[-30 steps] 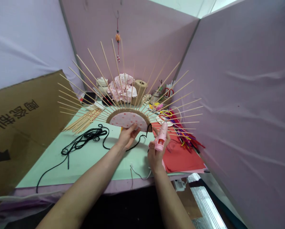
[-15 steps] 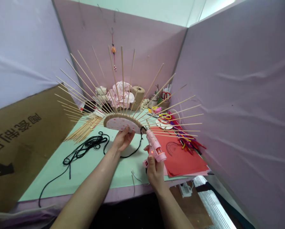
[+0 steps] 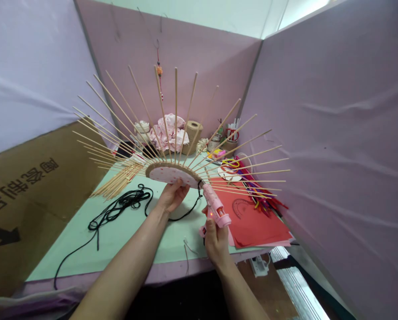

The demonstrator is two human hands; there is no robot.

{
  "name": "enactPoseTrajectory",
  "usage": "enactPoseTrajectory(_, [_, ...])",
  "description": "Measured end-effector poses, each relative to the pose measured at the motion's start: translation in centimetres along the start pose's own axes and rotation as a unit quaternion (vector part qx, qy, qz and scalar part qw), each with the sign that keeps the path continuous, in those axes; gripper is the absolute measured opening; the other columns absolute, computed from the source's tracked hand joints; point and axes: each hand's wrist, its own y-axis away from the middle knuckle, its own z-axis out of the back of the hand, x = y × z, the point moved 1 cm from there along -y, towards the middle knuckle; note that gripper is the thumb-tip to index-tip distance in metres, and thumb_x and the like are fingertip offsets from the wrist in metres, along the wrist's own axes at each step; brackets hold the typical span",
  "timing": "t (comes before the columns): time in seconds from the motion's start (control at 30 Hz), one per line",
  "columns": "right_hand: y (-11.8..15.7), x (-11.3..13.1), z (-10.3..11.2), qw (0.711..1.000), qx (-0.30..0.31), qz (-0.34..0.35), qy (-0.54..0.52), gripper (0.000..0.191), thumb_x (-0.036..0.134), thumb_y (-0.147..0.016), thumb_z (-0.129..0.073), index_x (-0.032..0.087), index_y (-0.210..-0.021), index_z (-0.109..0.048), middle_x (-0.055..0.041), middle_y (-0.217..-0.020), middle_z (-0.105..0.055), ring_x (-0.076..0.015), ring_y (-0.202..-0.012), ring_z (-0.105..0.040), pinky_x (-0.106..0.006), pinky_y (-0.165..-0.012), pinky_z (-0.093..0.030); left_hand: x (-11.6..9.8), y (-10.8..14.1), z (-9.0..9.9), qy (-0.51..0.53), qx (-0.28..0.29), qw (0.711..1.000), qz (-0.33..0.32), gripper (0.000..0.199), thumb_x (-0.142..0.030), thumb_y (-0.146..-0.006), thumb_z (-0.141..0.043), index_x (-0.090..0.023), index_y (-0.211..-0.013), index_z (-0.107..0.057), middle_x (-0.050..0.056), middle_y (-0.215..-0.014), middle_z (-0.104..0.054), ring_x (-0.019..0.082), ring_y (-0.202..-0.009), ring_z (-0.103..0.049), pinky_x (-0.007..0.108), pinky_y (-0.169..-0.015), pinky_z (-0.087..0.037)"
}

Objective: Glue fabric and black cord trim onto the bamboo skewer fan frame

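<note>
My left hand [image 3: 173, 195] grips the near edge of a round disc [image 3: 167, 174] covered in pink-spotted fabric, thumb on top. Thin wooden sticks [image 3: 176, 106] fan out from the disc's rim, and the disc is tilted above the table. In my right hand [image 3: 216, 240] is a pink hot glue gun [image 3: 215, 206], its small light glowing. The gun's nozzle meets the disc's right rim, where the end of a black cord [image 3: 199, 192] also sits. From there the cord loops down to a loose pile on the table at the left.
A bundle of sticks [image 3: 121, 181] lies at the left beside a cardboard box [image 3: 35, 195]. Red paper sheets [image 3: 259, 222] with a protractor [image 3: 241, 208] and colourful pipe cleaners [image 3: 268, 200] are at the right. Behind stand pink fabric [image 3: 168, 131], a twine roll [image 3: 193, 135] and jars.
The stick-rimmed disc has turned slightly, its stick tips shifting clockwise. The glue gun's nozzle has come a little up and left, along the rim. Both hands keep their holds.
</note>
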Motion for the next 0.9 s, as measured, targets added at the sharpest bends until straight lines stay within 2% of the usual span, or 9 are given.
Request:
enactPoseTrajectory(0.2, [-0.05, -0.14, -0.04, 1.000, -0.005, 0.008, -0.002, 0.036, 0.049, -0.093, -0.043, 0.019, -0.108, -0.055, -0.0063, -0.091, -0.054, -0.0153, -0.068, -0.051, -0.024, -0.046, -0.042, 0.02, 0.03, -0.07, -0.006, -0.014, 1.000, 0.003, 0.025, -0.005, -0.064, -0.080, -0.016, -0.078, -0.063, -0.003, -0.075, -0.070, 0.009, -0.071, -0.067, 0.018, -0.066, -0.055])
enactPoseTrajectory(0.4, [-0.09, -0.27, -0.02, 1.000, -0.009, 0.012, -0.001, 0.033, 0.049, -0.093, -0.044, 0.020, -0.104, -0.056, -0.0057, -0.089, -0.054, -0.0153, -0.067, -0.051, -0.024, -0.045, -0.041, 0.08, 0.07, -0.06, -0.010, -0.004, 1.000, 0.001, 0.025, -0.006, -0.063, -0.081, -0.016, -0.078, -0.064, -0.001, -0.077, -0.072, 0.010, -0.072, -0.067, 0.018, -0.066, -0.055])
enactPoseTrajectory(0.9, [0.18, -0.63, 0.08, 1.000, -0.004, 0.012, 0.014, 0.033, 0.048, -0.094, -0.042, 0.019, -0.102, -0.055, -0.0049, -0.091, -0.054, -0.0149, -0.072, -0.053, -0.027, -0.056, -0.046, 0.11, 0.10, -0.12, -0.019, 0.006, 1.000, -0.002, 0.027, -0.008, -0.061, -0.083, -0.016, -0.080, -0.067, 0.001, -0.079, -0.073, 0.010, -0.071, -0.067, 0.018, -0.064, -0.055])
